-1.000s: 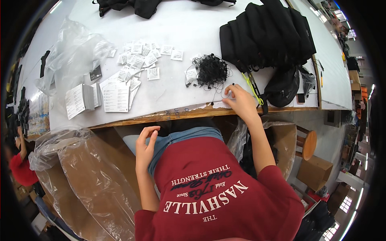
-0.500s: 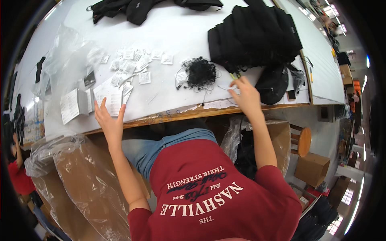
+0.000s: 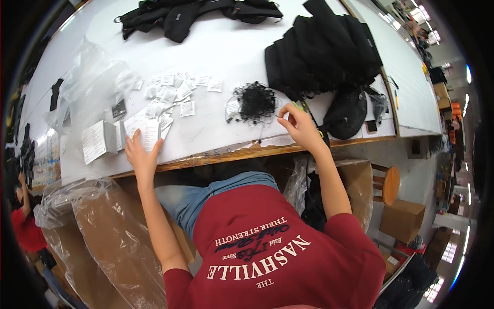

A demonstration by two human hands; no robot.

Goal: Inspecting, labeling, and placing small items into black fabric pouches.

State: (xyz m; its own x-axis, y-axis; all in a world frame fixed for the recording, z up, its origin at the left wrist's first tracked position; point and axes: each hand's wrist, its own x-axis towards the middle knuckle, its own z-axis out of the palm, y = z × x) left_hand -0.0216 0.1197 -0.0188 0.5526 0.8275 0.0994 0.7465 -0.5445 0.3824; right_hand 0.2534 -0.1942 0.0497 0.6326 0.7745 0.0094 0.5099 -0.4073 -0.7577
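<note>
My left hand (image 3: 141, 152) rests on a small stack of white printed cards (image 3: 146, 132) near the table's front edge, fingers spread over the top card. My right hand (image 3: 298, 126) is at the table edge beside a tangled heap of black strings (image 3: 256, 102), its fingertips pinched on something small that I cannot make out. Several small white paper tags (image 3: 172, 92) lie scattered between the two hands, farther back on the white table (image 3: 216, 46).
A pile of black garments (image 3: 324, 49) lies right of the strings; more black items (image 3: 195, 13) lie at the far edge. Crumpled clear plastic bags (image 3: 90, 85) and white leaflets (image 3: 95, 141) are at the left. Plastic-lined cardboard boxes (image 3: 103, 242) stand under the table.
My left hand rose from my lap to the table and now lies on the white cards. My right hand stayed by the black strings.
</note>
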